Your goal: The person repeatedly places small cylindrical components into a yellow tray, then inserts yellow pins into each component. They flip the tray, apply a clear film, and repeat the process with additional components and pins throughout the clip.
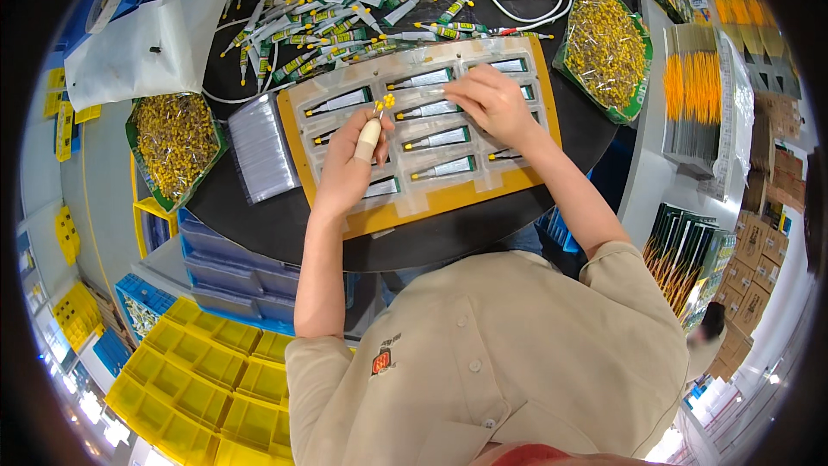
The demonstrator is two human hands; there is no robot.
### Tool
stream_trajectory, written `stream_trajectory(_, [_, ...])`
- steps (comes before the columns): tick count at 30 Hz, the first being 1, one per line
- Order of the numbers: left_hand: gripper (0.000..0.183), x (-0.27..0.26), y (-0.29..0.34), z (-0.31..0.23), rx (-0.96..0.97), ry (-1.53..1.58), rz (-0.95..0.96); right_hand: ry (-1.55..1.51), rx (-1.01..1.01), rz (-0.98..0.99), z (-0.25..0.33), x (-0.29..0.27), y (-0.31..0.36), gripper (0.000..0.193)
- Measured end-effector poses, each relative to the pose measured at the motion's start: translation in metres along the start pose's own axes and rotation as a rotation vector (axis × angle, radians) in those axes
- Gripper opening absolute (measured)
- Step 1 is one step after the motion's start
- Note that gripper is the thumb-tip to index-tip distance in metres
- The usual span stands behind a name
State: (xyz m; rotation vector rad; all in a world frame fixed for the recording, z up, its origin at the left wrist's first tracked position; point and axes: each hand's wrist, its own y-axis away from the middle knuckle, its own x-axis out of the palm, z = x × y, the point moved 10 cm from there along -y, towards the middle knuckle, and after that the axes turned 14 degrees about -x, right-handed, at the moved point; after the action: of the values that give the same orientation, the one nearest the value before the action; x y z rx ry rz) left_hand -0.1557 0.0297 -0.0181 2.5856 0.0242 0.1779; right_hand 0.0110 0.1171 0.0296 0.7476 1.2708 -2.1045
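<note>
My left hand (347, 162) is closed around a small bunch of yellow-headed pieces (385, 103), held over the left part of a clear blister tray (379, 140). A cream finger cot covers one of its digits. Over the tray's upper right part is my right hand (493, 103), its fingertips pinched together beside a tube; anything between them is too small to make out. Small grey-and-green tubes (437, 138) with black-and-yellow tips lie in the tray's pockets. The tray sits on a yellow-orange board (448, 208), and my hands hide some pockets.
A heap of loose tubes (345, 9) covers the table's far side, beside a white cable (552, 13). Bags of small yellow pieces stand left (175, 147) and right (606, 47). Stacked clear plastic sheets (261, 148) lie left of the board; yellow bins (185, 371) stand lower left.
</note>
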Motion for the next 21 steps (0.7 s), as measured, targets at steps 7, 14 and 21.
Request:
stream_trajectory(7, [0.017, 0.005, -0.009, -0.019, 0.177, -0.328, -0.239, 0.118, -0.025, 0.023, -0.022, 0.010, -0.023, 0.008])
stream_trajectory(14, [0.015, 0.000, -0.008, -0.018, 0.171, -0.380, -0.323, 0.121, -0.048, 0.035, -0.003, -0.004, -0.005, 0.009])
stream_trajectory(21, [0.017, 0.047, -0.008, -0.042, 0.402, -0.787, -0.291, -0.236, 0.167, -0.050, 0.000, -0.009, 0.005, 0.019])
